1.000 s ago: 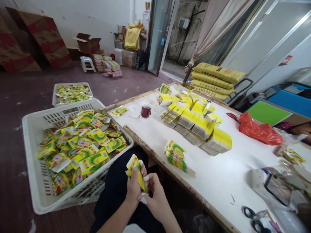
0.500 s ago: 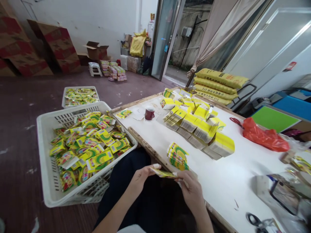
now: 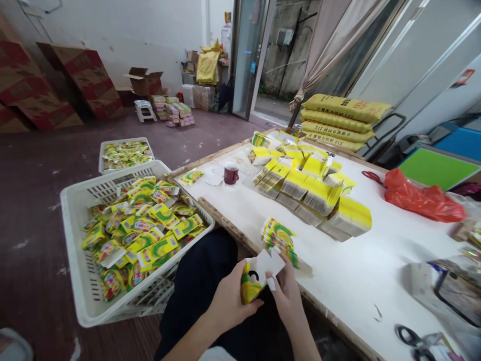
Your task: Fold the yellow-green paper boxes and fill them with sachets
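Observation:
Over my lap, at the table's edge, my left hand [image 3: 235, 296] is closed round a small yellow-and-green carton [image 3: 251, 288] whose open end faces up. A dark ring shape shows at its opening. My right hand [image 3: 287, 286] pinches the carton's white end flaps from the other side. Just beyond my hands, a fanned stack of flat yellow-green cartons [image 3: 280, 235] lies on the white table [image 3: 376, 271]. To my left stands a white plastic basket [image 3: 71, 240] heaped with yellow cartons, some with white flaps sticking out.
Bundles of yellow cartons [image 3: 315, 190] and a dark red mug [image 3: 230, 173] stand on the table. Further right are a red plastic bag [image 3: 421, 198] and black-handled scissors [image 3: 409, 337]. A second basket [image 3: 102, 155] sits behind the first. Yellow sacks [image 3: 338, 120] are stacked past the table.
The flat carton held between both hands is now opened out, with its flaps standing up. My left hand has turned to grip its body, and my right hand has moved to its open end.

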Tool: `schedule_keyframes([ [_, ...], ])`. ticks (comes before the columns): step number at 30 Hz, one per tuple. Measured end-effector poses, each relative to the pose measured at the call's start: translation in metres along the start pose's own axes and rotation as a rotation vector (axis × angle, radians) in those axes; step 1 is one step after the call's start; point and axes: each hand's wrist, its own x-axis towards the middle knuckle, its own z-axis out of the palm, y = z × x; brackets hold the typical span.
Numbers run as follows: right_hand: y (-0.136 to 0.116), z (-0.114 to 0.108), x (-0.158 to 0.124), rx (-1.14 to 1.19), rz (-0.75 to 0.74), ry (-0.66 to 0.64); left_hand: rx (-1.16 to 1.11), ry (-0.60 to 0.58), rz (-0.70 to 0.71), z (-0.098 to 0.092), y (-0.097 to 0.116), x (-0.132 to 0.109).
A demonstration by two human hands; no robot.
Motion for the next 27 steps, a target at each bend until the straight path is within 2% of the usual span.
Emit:
schedule_keyframes([
  [3, 0.003, 0.008, -0.004, 0.219, 0.184, -0.227, 0.085, -0.024, 0.098, 0.007, -0.006, -0.003],
  [6, 0.001, 0.009, -0.004, 0.245, 0.214, -0.337, 0.108, -0.051, 0.155, 0.01, -0.009, -0.006],
  [9, 0.0, 0.008, -0.006, 0.193, 0.125, -0.324, 0.099, -0.06, 0.113, 0.007, -0.009, -0.007],
  [13, 0.001, 0.008, -0.017, -0.027, -0.072, -0.339, 0.098, -0.1, 0.048, 0.007, -0.013, -0.005],
  [16, 0.002, 0.009, -0.022, -0.148, -0.215, -0.386, 0.084, 0.017, 0.086, 0.01, -0.018, -0.003],
  [18, 0.005, 0.008, -0.019, -0.184, -0.275, -0.319, 0.107, 0.115, 0.115, 0.009, -0.018, -0.004],
  [21, 0.009, 0.002, -0.012, -0.221, -0.309, -0.245, 0.157, 0.109, 0.1, -0.002, -0.013, -0.006],
  [27, -0.003, -0.015, -0.004, -0.309, -0.261, -0.477, 0.164, -0.021, 0.065, -0.026, -0.005, -0.006],
])
